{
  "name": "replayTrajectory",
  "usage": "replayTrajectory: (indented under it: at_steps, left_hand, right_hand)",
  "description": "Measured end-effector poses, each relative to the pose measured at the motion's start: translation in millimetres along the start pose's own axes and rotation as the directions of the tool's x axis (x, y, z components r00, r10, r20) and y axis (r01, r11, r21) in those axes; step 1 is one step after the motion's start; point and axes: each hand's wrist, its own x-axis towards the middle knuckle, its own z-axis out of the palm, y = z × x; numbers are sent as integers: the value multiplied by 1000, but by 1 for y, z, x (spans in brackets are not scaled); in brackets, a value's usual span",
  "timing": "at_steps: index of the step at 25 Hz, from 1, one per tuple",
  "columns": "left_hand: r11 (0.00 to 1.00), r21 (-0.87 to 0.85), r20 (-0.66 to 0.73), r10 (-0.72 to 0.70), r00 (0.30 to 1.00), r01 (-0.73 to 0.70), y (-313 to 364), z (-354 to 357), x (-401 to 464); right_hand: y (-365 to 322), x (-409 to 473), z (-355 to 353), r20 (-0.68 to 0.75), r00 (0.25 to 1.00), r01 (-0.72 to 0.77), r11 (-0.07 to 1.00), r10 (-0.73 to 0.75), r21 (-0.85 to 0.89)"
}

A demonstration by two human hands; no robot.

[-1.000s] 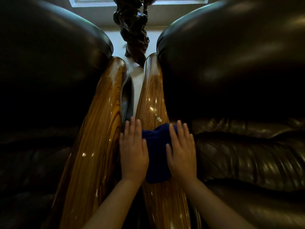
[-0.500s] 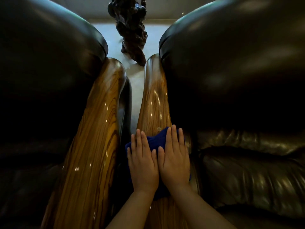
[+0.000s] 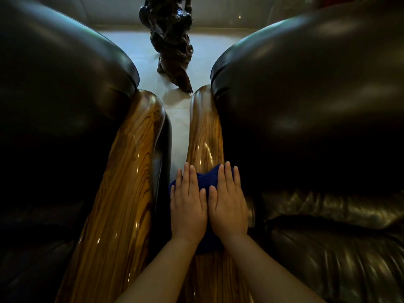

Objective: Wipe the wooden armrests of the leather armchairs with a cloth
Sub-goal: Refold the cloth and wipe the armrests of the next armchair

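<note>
**Both hands flat on the cloth, right-hand armrest**

Leftmost, the left armchair (image 3: 54, 106) fills that side with dark leather, its rounded backrest far and its seat cushion near, mostly in shadow. Along its right edge runs the left armrest (image 3: 122, 182), glossy striped wood that widens toward the near edge and carries bright glints.

Between the two chairs lies a narrow strip of pale floor (image 3: 178, 132). At its far end stands a dark, gnarled carved piece (image 3: 172, 40), its lower tip near the far end of the armrests.

Next comes the right armrest (image 3: 205, 132), the same glossy wood, rounded at its far end. A dark blue cloth (image 3: 206, 179) lies across it about midway along its visible length, drooping over the left side into the gap.

The left hand (image 3: 188, 206) lies palm down on the left part of the cloth, fingers straight and together, gripping nothing. The right hand (image 3: 228, 204) lies just beside it, touching it along the thumb side, also flat on the cloth with straight fingers. Both bare forearms reach in from the near edge.

Rightmost, the right armchair (image 3: 317, 106) shows its bulging leather backrest far and creased cushions near.
</note>
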Motion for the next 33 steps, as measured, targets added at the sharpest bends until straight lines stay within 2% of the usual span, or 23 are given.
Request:
replayTrajectory:
  at_steps: [10, 14, 15, 17, 19, 21, 23, 25, 29, 33]
  left_hand:
    - [999, 13, 40, -31, 999, 30, 8, 12, 121]
    - [988, 141, 125, -87, 988, 69, 12, 0, 145]
    - [988, 151, 87, -56, 995, 42, 11, -8, 143]
    - [995, 66, -35, 83, 996, -80, 7, -24, 137]
    - [985, -10, 68, 174, 982, -174, 7, -33, 130]
    - [990, 12, 209, 133, 969, -138, 12, -33, 119]
    - [995, 35, 144, 87, 986, -93, 19, -32, 110]
    - [991, 69, 100, 104, 989, -112, 27, -38, 104]
    - [981, 144, 282, 85, 956, -130, 48, -73, 99]
    - [993, 82, 275, 61, 959, -87, 92, -128, 87]
  right_hand:
    - [-1, 117, 10, -43, 998, -40, 999, 41, 14]
    - [0, 141, -1, 51, 999, 0, 1000, -1, 31]
    - [6, 139, -8, 58, 998, 38, 999, -40, 29]
    - [22, 132, -23, -2, 988, 155, 988, -155, 25]
    - [33, 128, -34, 20, 972, 230, 970, -232, 72]
    - [33, 127, -39, 84, 971, 215, 969, -226, 119]
    - [27, 121, -42, 65, 979, 187, 979, -193, 88]
    - [23, 109, -47, 36, 983, 178, 983, -180, 51]
    - [16, 92, -82, 153, 973, 163, 983, -175, 88]
    - [-8, 87, -157, 162, 969, 161, 975, -185, 152]
